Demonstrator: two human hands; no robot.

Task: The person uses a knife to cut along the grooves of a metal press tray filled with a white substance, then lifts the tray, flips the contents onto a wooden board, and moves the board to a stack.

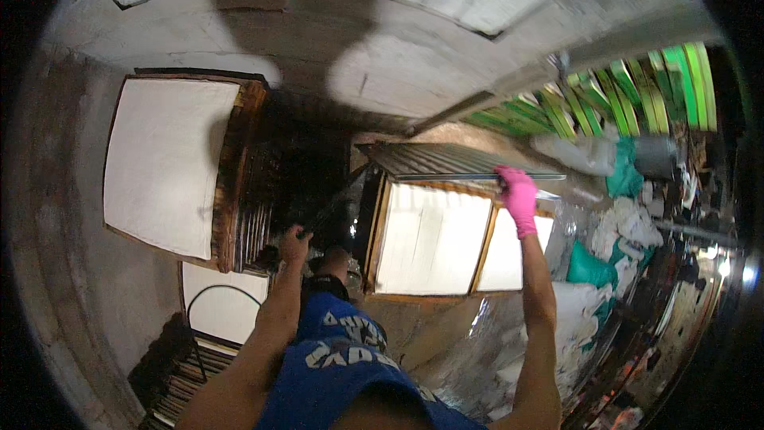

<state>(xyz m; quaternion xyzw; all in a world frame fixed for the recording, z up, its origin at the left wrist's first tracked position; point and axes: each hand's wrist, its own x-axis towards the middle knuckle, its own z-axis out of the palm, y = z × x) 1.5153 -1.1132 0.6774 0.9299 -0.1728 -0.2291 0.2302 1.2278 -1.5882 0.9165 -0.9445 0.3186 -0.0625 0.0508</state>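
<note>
My right hand point(518, 197), in a pink rubber glove, grips the near edge of a dark ribbed panel point(453, 158). The panel is tilted above two white-faced, wood-edged frames point(433, 239) that lie to the front of me. My bare left hand point(295, 243) is closed on a thin dark handle or hose end point(305, 233), whose far part is lost in shadow. To the left of that hand stands a stack of frames with a large white panel point(167, 167) on top.
Lower left, a thin dark hose point(221, 288) curves over another white panel point(215, 304) on stacked frames. Green-edged frames point(621, 95) line the upper right. White sacks point(627, 227) and a green sack point(591, 266) lie at right, beside wet floor. A concrete wall point(382, 77) rises ahead.
</note>
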